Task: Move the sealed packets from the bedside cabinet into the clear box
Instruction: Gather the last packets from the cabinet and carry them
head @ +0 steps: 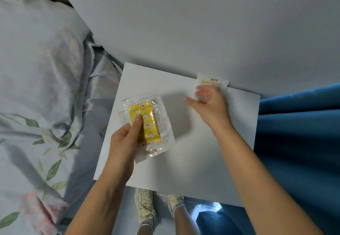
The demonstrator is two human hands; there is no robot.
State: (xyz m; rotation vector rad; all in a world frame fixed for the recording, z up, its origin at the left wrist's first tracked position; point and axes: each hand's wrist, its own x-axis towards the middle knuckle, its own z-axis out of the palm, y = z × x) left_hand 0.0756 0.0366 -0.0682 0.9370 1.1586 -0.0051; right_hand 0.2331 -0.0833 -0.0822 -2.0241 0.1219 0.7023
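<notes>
A: The light is soft and even, a bit dim, with a cool grey cast over the cabinet top [202, 161].

B: Shadows?

A: A soft one lies on the cabinet top left of the right hand [209, 104], and more fall on the bedding [36, 87] left of the cabinet.

B: Sharpness?

A: That hand's fingers are smeared by motion blur. The clear wrapper [147, 124] shows small glints. Straight edges bow toward the frame's borders.
</notes>
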